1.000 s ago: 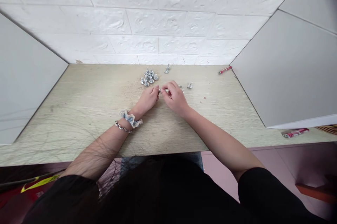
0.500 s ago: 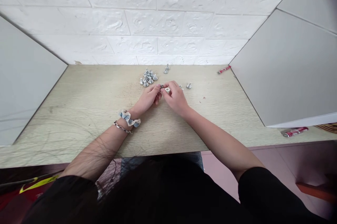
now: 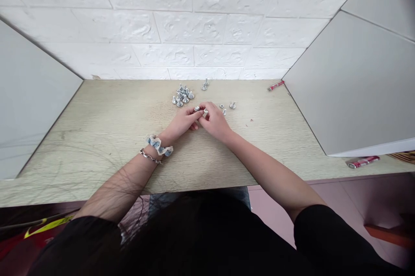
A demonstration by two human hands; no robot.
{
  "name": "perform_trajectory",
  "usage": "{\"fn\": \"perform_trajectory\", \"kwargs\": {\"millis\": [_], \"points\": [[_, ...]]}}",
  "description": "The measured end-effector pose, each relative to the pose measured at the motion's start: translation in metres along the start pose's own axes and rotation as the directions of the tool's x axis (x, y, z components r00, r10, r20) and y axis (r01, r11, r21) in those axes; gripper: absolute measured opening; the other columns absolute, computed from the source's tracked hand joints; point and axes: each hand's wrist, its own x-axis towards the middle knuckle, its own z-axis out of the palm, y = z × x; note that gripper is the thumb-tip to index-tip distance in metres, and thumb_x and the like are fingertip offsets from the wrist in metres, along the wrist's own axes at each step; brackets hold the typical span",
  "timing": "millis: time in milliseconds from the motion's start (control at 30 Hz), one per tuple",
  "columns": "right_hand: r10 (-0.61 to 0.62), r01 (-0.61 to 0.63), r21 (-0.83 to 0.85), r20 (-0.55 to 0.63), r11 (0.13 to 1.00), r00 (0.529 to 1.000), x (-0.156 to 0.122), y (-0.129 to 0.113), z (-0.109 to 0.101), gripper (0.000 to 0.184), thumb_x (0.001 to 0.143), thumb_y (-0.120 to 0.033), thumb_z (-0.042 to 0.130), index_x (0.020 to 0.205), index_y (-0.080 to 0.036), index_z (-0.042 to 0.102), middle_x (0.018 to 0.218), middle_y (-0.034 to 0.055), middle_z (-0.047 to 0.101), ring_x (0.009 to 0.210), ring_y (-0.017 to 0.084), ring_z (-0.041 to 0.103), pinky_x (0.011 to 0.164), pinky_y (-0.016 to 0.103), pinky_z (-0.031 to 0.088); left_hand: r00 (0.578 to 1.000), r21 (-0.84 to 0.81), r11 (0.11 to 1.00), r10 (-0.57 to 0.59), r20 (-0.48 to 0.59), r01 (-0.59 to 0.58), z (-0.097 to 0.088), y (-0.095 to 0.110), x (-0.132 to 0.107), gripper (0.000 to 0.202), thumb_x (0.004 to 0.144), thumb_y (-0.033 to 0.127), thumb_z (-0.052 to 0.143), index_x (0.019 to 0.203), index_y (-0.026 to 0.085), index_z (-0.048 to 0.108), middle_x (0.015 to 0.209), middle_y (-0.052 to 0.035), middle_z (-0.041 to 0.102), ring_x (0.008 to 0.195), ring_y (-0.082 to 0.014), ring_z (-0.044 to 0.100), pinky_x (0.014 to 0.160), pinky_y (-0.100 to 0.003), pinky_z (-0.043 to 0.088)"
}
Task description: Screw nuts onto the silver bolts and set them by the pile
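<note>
Just to the near right of the bolt pile (image 3: 182, 94), the left hand (image 3: 183, 122) pinches a metal fastener (image 3: 197, 109), droppable if fingertips loosen; the right hand's (image 3: 215, 122) curled fingers' hold is unclear.

Metal piece (image 3: 197, 108) — partly hidden; woven item (image 3: 403, 157) — cut off right.

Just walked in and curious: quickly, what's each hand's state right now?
Left hand: closed, holding a small metal piece.
Right hand: curled close to it; whether it holds anything cannot be told.
</note>
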Motion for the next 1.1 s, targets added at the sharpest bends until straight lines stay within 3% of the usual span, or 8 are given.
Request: {"fn": "perform_trajectory", "kwargs": {"millis": [200,467,633,833,1100], "points": [[0.000,0.004,-0.039,0.081,0.999,0.997,-0.002,-0.003,-0.003,0.028,0.072,-0.011,0.049,0.097,-0.019,0.058,0.100,0.0071,0.061,0.092,0.021,0.056,0.082,0.034,0.045,0.998,0.131,0.990,0.044,0.054,-0.051,0.003,0.001,-0.001,0.024,0.088,0.034,0.050,0.075,0.015,0.058,0.056,0.0027,0.053,0.052,-0.0083,0.050,0.051,-0.019,0.040],[-0.016,0.019,-0.030,0.086,0.999,0.996,-0.001,-0.003,-0.003,0.025,0.079,-0.014,0.045,0.100,-0.017,0.058,0.103,0.0086,0.062,0.094,0.020,0.056,0.085,0.035,0.044,0.998,0.179,0.983,0.034,0.047,-0.042,0.003,0.003,-0.003,0.031,0.092,0.039,0.045,0.077,0.015,0.058,0.057,0.0009,0.054,0.054,-0.0103,0.053,0.053,-0.021,0.042],[-0.001,0.008,-0.052,0.116,0.999,0.993,-0.001,-0.005,-0.005,0.021,0.086,-0.020,0.041,0.098,-0.018,0.059,0.098,0.0085,0.064,0.091,0.021,0.057,0.081,0.035,0.045,1.000,0.120,0.993,-0.004,0.031,0.000,0.002,0.003,-0.003,0.039,0.095,0.044,0.039,0.075,0.016,0.057,0.056,0.0001,0.055,0.052,-0.0105,0.053,0.052,-0.021,0.043],[0.001,0.011,-0.076,0.148,0.997,0.989,0.000,-0.006,-0.006,0.028,0.084,-0.014,0.039,0.104,-0.016,0.060,0.105,0.0100,0.065,0.096,0.021,0.058,0.085,0.035,0.045,1.000,0.131,0.991,-0.031,-0.002,0.031,0.003,0.001,-0.001,0.037,0.096,0.038,0.038,0.070,0.017,0.052,0.053,0.0005,0.053,0.050,-0.0100,0.052,0.051,-0.020,0.042],[0.075,-0.049,-0.111,0.239,0.993,0.968,-0.001,-0.011,-0.011,0.032,0.088,-0.017,0.038,0.114,-0.016,0.058,0.104,0.0100,0.068,0.092,0.022,0.060,0.079,0.034,0.045,1.000,0.156,0.987,-0.026,-0.001,0.026,0.004,0.002,-0.001,0.037,0.095,0.034,0.038,0.066,0.017,0.051,0.052,0.0000,0.054,0.049,-0.0101,0.051,0.051,-0.020,0.041]]}}
